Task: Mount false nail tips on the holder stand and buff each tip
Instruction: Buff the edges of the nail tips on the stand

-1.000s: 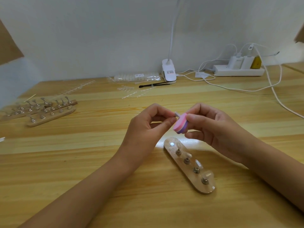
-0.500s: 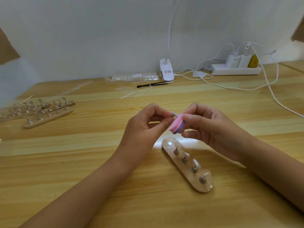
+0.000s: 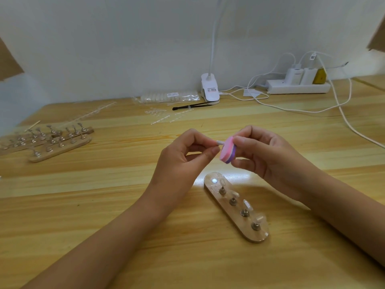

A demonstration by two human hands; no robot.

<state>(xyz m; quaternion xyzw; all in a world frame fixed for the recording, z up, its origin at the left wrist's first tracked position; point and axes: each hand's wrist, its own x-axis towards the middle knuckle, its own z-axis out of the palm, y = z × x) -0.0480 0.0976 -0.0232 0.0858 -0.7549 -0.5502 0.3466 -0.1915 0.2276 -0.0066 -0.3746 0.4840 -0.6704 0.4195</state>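
Pale wooden table [image 3: 104, 205] is stretching across the whole view, with a plain white wall [image 3: 125, 49] rising behind it. Near the middle, a small oblong holder stand [image 3: 239, 223] is lying flat on the wood, running diagonally, with four metal pegs standing along it. Clear nail tips [image 3: 247, 204] are sitting on those pegs, and a bright round spot is shining at the stand's far end. Just above the stand's far end, two bare hands are meeting in the air. The left hand [image 3: 183, 161] is pinching one small whitish nail tip [image 3: 219, 142] between thumb and forefinger, its other fingers curling underneath. The right hand [image 3: 268, 157] is gripping a pink and purple buffer block [image 3: 228, 150] with its fingertips, and the block's pink face is touching the held tip. Far to the left of the stand, several spare stands [image 3: 60, 142] with empty pegs are lying side by side. Well behind the stand, against the wall, a white clip lamp [image 3: 210, 88] is standing beside a clear packet of tips [image 3: 168, 95] and a thin black tool [image 3: 191, 105]. Behind the stand and to its right, a white power strip [image 3: 298, 87] is holding several plugs, and white cables [image 3: 341, 109] are trailing from it across the wood.
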